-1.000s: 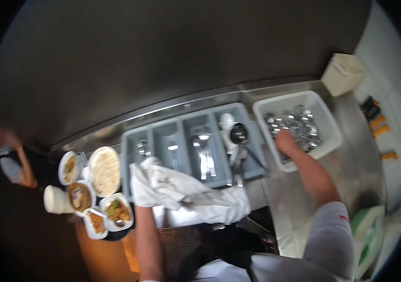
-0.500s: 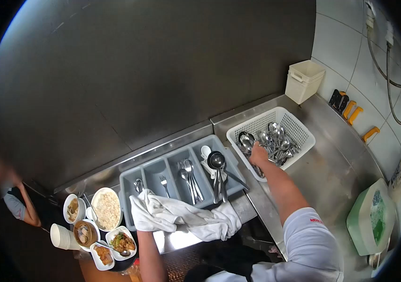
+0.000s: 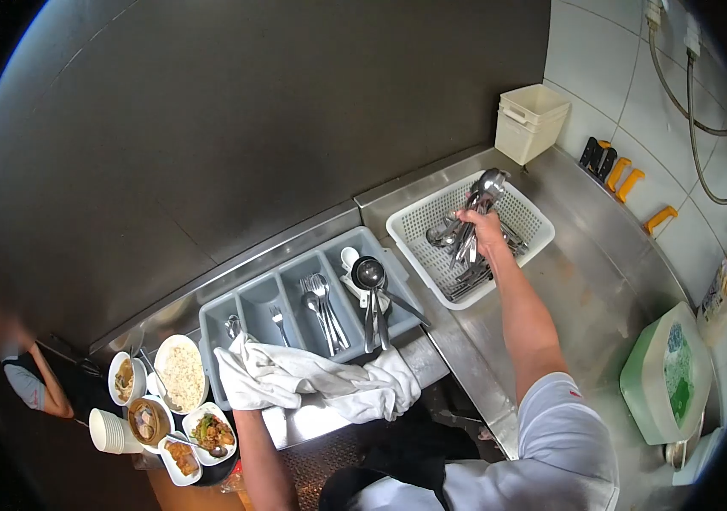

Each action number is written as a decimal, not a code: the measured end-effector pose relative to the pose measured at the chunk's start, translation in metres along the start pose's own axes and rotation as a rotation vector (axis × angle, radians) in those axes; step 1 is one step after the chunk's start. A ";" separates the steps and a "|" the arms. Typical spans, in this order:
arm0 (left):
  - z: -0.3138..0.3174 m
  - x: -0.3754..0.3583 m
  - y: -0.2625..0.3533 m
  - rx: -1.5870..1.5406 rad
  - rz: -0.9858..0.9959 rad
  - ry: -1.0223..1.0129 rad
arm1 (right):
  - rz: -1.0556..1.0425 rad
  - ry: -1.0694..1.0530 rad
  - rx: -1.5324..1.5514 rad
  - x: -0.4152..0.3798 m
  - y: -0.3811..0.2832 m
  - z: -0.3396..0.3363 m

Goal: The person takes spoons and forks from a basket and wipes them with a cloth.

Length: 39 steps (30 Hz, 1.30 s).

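My right hand [image 3: 486, 228] is closed around a bunch of metal spoons [image 3: 484, 194], bowls upward, over a white perforated basket [image 3: 534, 200]. More loose cutlery lies in the basket beneath it. A white towel [image 3: 295, 375] drapes across the front of a grey cutlery tray [image 3: 248, 298] and covers my left hand, so its fingers are hidden; only the left forearm [image 3: 263, 456] shows. Sorted in the tray's compartments are small spoons [image 3: 233, 325], a fork [image 3: 279, 322], forks and spoons together [image 3: 321, 302], and ladles [image 3: 369, 277] beside a white spoon [image 3: 350, 256].
Dishes of food, including a rice bowl [image 3: 182, 375], and stacked cups [image 3: 113, 431] stand at the left. Another person [image 3: 35, 383] is behind them. Cream containers [image 3: 532, 123] and orange-handled tools [image 3: 630, 185] sit along the wall. A green-lined tub [image 3: 649, 383] holds foamy liquid.
My right hand has lifted a bunch of spoons upward from the pile in the basket. The towel remains over my left hand. The whole view has shifted slightly.
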<state>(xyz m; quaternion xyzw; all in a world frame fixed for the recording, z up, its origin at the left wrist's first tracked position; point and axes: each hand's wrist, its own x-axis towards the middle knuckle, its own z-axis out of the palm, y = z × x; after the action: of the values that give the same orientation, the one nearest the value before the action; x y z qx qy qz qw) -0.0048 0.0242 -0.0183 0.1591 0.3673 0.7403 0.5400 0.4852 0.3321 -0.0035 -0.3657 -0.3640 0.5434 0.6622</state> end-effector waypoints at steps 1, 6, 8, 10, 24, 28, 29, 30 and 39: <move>0.001 0.000 0.000 -0.008 -0.008 0.000 | 0.030 0.003 -0.071 -0.001 -0.004 0.000; -0.001 0.001 0.000 -0.001 -0.002 0.006 | -0.131 0.023 -0.078 0.004 -0.038 -0.006; -0.003 -0.003 0.002 0.023 -0.024 0.006 | -0.165 0.108 -0.168 0.012 -0.013 -0.019; -0.006 0.001 0.003 0.009 -0.021 -0.023 | -0.106 0.344 -0.495 0.008 0.000 -0.011; 0.020 -0.011 0.004 -0.050 -0.053 0.004 | -0.380 0.495 -0.376 0.011 -0.006 -0.005; 0.028 -0.012 0.004 -0.015 -0.043 0.159 | -0.598 0.494 -0.186 -0.012 -0.085 0.017; 0.021 -0.012 0.004 -0.021 -0.042 0.082 | -0.637 0.478 -0.150 -0.016 -0.105 0.013; 0.022 -0.014 0.006 -0.025 -0.051 0.076 | -0.679 0.466 -0.114 -0.023 -0.127 0.007; 0.008 -0.012 0.011 0.127 -0.080 -0.016 | -0.709 0.857 -0.518 -0.135 -0.153 -0.112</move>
<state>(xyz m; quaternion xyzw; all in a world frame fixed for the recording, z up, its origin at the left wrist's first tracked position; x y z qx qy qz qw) -0.0028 0.0145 -0.0031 0.1844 0.4153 0.6921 0.5608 0.6338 0.1676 0.0674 -0.5574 -0.2851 -0.0118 0.7797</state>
